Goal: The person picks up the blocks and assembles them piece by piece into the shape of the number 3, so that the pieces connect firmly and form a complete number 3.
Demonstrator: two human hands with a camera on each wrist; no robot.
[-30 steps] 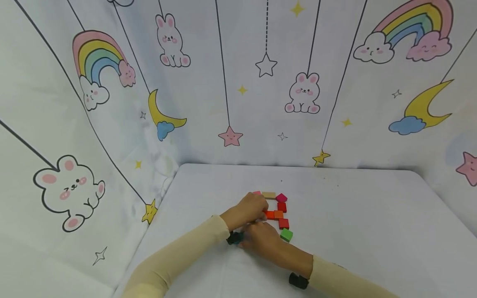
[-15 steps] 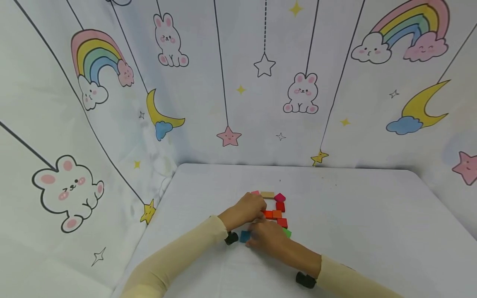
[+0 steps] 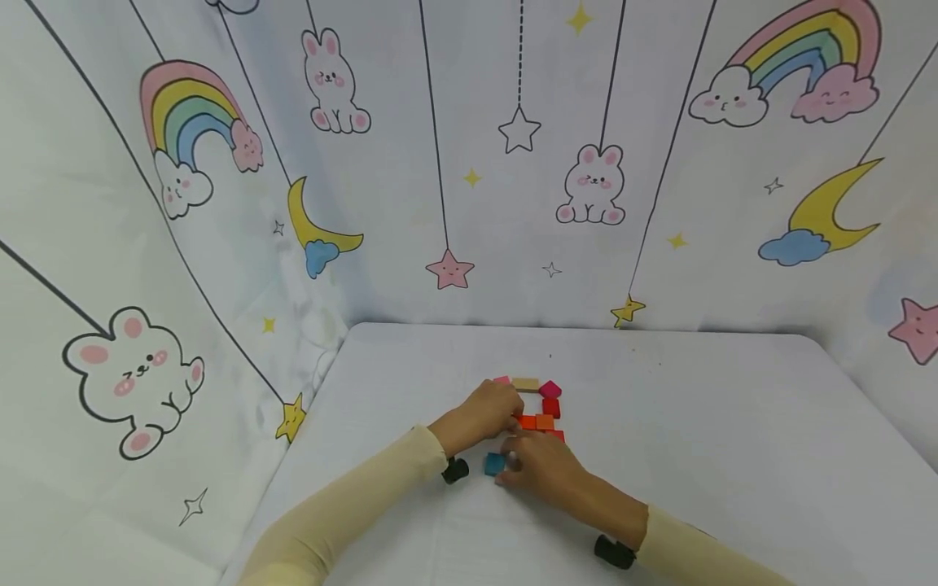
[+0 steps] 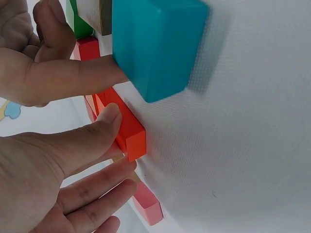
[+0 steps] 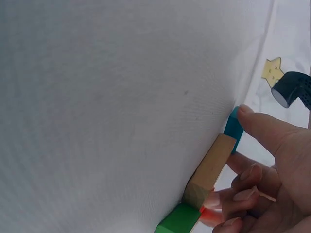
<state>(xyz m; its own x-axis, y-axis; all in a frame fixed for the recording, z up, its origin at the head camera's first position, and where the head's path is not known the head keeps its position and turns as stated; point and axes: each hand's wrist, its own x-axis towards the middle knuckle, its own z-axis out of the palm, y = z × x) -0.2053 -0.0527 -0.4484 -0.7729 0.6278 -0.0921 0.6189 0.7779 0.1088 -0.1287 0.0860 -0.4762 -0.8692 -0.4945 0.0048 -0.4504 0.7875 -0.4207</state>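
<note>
My right hand [image 3: 545,468] pinches a teal-blue block [image 3: 494,464] between thumb and index finger at the near side of a block outline. In the right wrist view the blue block [image 5: 233,127] sits at the end of a plain wooden block [image 5: 209,170], which meets a green block [image 5: 180,221]. My left hand [image 3: 487,413] is at the outline's left side. Its thumb [image 4: 109,116] lies on a red-orange block [image 4: 129,128], with the other fingers around the far side. In the head view, the wooden and green blocks at the near side are hidden by my right hand.
A tan block [image 3: 525,385], a magenta pentagon block [image 3: 550,390], a red block [image 3: 551,408] and an orange block [image 3: 545,422] form the far and right parts of the outline. A pink block [image 4: 148,204] is at the far left corner. Dark wrist cameras [image 3: 614,552] hang under both wrists.
My right hand has slid the blue block to the right across the near side and now covers the green block in the head view. The left hand has stayed in place.
</note>
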